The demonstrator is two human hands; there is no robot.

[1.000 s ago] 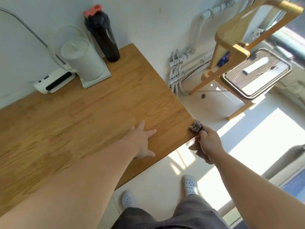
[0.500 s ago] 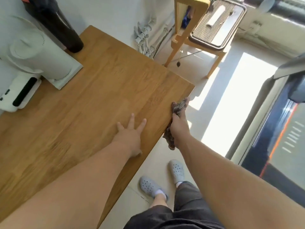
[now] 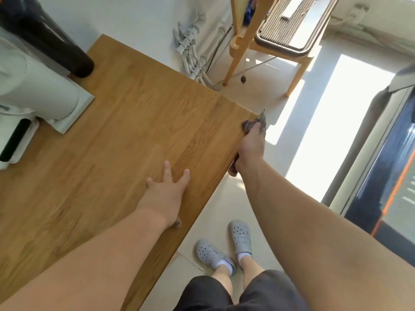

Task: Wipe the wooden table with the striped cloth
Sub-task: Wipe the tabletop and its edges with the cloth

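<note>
The wooden table (image 3: 125,135) fills the left and middle of the head view. My right hand (image 3: 250,147) is shut on the striped cloth (image 3: 258,123), bunched grey-brown, and presses it against the table's near right edge close to the corner. Part of the cloth hangs below the hand at the edge. My left hand (image 3: 165,194) lies flat on the tabletop near the same edge, fingers spread, holding nothing.
A white appliance (image 3: 38,90), a black bottle (image 3: 51,46) and a white device (image 3: 15,140) stand at the table's far left. A wooden chair (image 3: 271,39) and wall pipes (image 3: 190,57) lie beyond the table. My feet in grey clogs (image 3: 224,248) are on the floor below.
My right hand slid the cloth along the table's edge, first away from the corner, then back toward it. The view swung right and down. My left hand stayed flat on the tabletop.
</note>
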